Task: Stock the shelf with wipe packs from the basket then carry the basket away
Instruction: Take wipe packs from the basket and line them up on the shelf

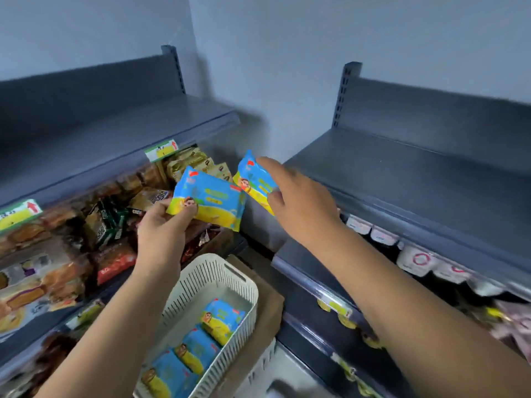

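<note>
My left hand pinches a blue-and-yellow wipe pack by its lower left corner, held up over the basket. My right hand grips a second wipe pack, tilted, close to the left end of the bare grey top shelf on the right. Below my arms stands a cream slotted basket with three more wipe packs lying in a row inside it.
The basket rests on a brown cardboard box. Left shelves hold snack packs and cartons under a bare upper shelf. The right unit's lower shelves carry white packs. A grey wall corner stands behind.
</note>
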{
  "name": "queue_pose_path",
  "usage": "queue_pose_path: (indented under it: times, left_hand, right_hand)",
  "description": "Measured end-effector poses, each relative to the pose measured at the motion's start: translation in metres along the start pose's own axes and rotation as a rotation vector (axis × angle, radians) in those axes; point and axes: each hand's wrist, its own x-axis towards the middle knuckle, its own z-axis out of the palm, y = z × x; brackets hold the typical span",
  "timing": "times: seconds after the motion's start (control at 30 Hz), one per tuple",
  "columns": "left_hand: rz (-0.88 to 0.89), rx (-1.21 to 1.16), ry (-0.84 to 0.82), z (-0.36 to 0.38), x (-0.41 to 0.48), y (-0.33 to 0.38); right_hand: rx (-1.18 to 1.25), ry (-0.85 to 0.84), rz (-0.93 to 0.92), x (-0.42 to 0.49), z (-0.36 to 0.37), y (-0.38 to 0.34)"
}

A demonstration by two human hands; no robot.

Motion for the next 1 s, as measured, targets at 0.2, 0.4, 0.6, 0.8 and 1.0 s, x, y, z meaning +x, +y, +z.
queue_pose_path:
  times: [0.2, 0.4, 0.6, 0.8, 1.0]
  left_hand:
    - [0.022, 0.0, -0.267, 0.08, -0.06, 0.014]
    - [-0.041, -0.001, -0.555, 0.178, -0.144, 0.026]
    - [-0.076, -0.006, -0.782, 0.278, -0.255, 0.041]
    - [-0.023, 0.048, -0.988, 0.385, -0.371, 0.052]
    - [-0.028, 0.045, -1.019, 0.485, -0.479, 0.025]
  right_hand:
    - [-0.085, 0.137, 0.199, -0.077, -0.091, 0.048]
    - [-0.213, 0.262, 0.342, -0.162, -0.186, 0.108]
    - [-0.34, 0.366, 0.456, -0.255, -0.28, 0.178]
    - [-0.619, 0.386, 0.446, -0.348, -0.372, 0.267]
    - [-0.697, 0.316, 0.497, -0.421, -0.437, 0.359]
